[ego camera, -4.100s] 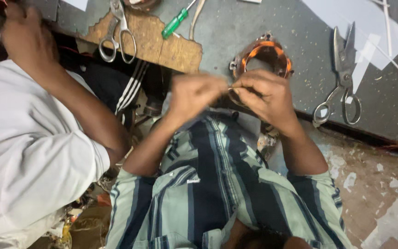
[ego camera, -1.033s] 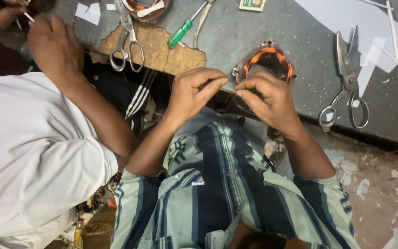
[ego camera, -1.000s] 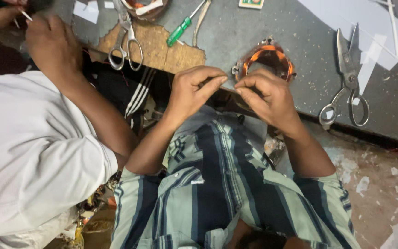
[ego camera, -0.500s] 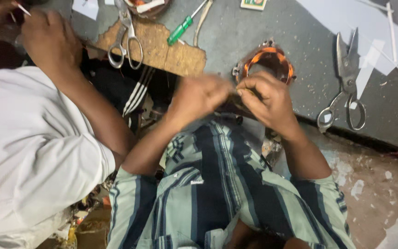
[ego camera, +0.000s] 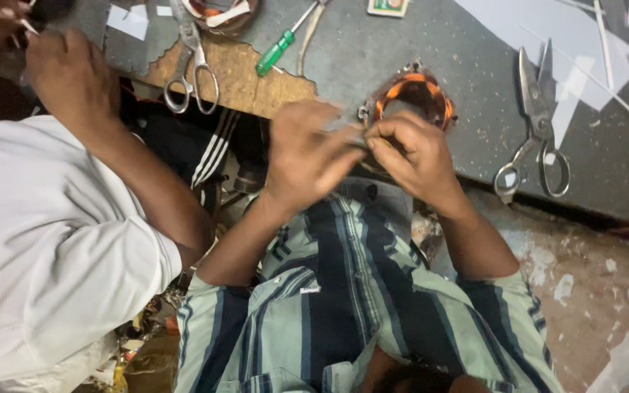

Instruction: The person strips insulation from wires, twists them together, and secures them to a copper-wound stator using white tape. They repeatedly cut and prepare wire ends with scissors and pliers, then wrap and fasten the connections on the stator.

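L hand (ego camera: 307, 156) and R hand (ego camera: 413, 153) meet fingertip to fingertip at bench (ego camera: 373, 51) edge, pinched on sth thin between them; blurred, can't tell what. Coil (ego camera: 410, 91), copper/orange windings, sits on bench just behind R hand, partly hidden by it. Big scissors (ego camera: 536, 124) well to the right, small scissors (ego camera: 191, 65) and green screwdriver (ego camera: 279, 47) to the left. Co-worker's hand (ego camera: 67, 76) far left.

Both hands, left hand (ego camera: 307, 156) and right hand (ego camera: 409, 153), meet at the near edge of a grey workbench (ego camera: 475, 80), just in front of a copper-wound coil (ego camera: 413, 94). To the left, a co-worker's forearm (ego camera: 132, 167) blocks the way. Small scissors (ego camera: 191, 62) and a green screwdriver (ego camera: 278, 47) lie beyond the left hand. Large shears (ego camera: 536, 124) lie to the right, with bare bench between them and the coil.
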